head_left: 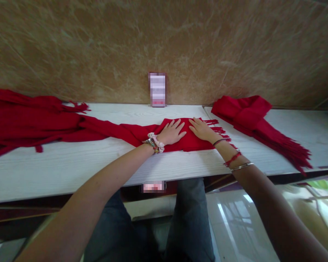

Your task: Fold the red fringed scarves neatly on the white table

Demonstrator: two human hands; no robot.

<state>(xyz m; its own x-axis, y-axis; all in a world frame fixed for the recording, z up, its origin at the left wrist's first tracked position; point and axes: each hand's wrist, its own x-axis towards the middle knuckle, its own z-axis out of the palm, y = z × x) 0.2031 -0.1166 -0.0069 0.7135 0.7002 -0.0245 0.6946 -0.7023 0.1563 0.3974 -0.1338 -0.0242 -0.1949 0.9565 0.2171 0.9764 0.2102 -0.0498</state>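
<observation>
A long red scarf [106, 131] lies across the white table [71, 163], its fringed end near the middle. My left hand [172, 132] rests flat on that end with fingers spread. My right hand [201, 130] lies flat beside it, also on the scarf, fingers stretched out near the fringe. Neither hand grips the cloth. A scrunchie and bead bracelets sit on my left wrist, and red cord and a metal bangle on my right forearm.
A second red scarf [251, 116] lies bunched at the right of the table, its fringe hanging toward the front edge. More red cloth [22, 116] is piled at the far left. A small card [157, 89] leans against the marbled wall. My legs show below the table.
</observation>
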